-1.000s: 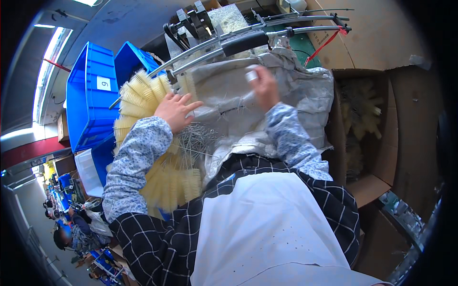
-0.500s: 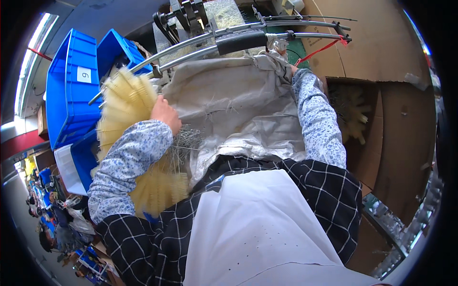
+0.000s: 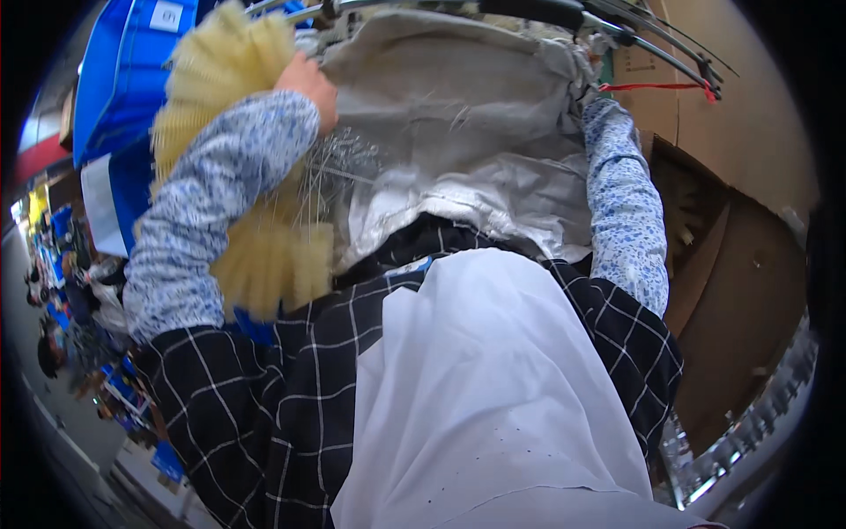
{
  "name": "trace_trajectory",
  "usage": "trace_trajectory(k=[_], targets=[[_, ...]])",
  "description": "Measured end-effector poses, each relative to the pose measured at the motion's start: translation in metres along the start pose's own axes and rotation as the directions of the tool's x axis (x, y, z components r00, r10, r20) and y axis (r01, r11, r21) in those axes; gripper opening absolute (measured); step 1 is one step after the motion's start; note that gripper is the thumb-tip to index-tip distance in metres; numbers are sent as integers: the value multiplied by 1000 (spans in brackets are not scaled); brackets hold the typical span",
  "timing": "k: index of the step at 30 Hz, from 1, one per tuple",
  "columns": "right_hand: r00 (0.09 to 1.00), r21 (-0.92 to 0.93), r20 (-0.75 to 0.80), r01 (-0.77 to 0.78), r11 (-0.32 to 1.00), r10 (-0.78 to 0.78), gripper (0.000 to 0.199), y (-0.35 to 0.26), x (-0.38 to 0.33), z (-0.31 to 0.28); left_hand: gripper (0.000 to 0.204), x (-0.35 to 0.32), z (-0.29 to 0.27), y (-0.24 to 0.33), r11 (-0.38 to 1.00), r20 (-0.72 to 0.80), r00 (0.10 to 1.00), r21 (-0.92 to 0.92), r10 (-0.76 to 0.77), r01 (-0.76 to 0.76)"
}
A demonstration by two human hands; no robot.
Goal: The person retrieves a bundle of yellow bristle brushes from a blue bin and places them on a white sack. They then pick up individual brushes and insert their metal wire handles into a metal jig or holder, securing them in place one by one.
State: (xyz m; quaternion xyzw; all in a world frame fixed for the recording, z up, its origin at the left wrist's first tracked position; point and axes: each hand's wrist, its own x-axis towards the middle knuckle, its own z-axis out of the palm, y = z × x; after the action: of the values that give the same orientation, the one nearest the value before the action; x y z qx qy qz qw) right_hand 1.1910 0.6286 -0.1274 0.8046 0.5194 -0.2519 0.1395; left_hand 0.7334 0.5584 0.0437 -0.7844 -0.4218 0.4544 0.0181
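Observation:
My left hand [image 3: 310, 88] is at the upper left, back up, its fingers curled over the far edge of a grey cloth. What they grip, if anything, is hidden. Right beside it fans a mass of pale yellow bristle brushes [image 3: 225, 53], which continues below my left forearm. Thin metal wires [image 3: 339, 163] lie loose on the cloth [image 3: 441, 97] near that wrist. My right forearm, in a flowered sleeve [image 3: 626, 194], reaches up to the cloth's bunched far right corner. The right hand is almost wholly hidden there, so its fingers do not show.
Metal rods with a black sleeve [image 3: 533, 11] cross beyond the cloth. A red strip [image 3: 652, 86] is tied to them at the right. Blue bins [image 3: 132, 79] stand at the left. An open cardboard box [image 3: 740, 291] with more yellow brushes inside is on the right.
The view has tilted, so the cloth, rods and bins sit higher in the picture. Both hands stay at about the same places by the cloth's far corners.

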Motion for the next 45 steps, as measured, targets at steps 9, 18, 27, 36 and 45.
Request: trace_trajectory(k=[9, 18, 27, 36, 45], targets=[[981, 36, -118, -151, 988, 154, 31, 27, -1, -24, 36, 7, -1, -1, 999, -2, 999, 0, 40, -40], [108, 234, -76, 968, 88, -991, 47, -156, -303, 31, 44, 4, -2, -1, 999, 35, 999, 6, 41, -41], [183, 646, 284, 689, 329, -941, 22, -131, -329, 19, 47, 6, -21, -3, 996, 114, 990, -47, 78, -73], [-2, 568, 394, 787, 242, -919, 38, -151, -294, -1, 50, 15, -40, -3, 975, 65, 991, -201, 113, -98], [204, 410, -182, 905, 114, -962, 81, -275, -270, 4, 46, -124, -150, -83, 596, -402, 900, -685, 169, -418]])
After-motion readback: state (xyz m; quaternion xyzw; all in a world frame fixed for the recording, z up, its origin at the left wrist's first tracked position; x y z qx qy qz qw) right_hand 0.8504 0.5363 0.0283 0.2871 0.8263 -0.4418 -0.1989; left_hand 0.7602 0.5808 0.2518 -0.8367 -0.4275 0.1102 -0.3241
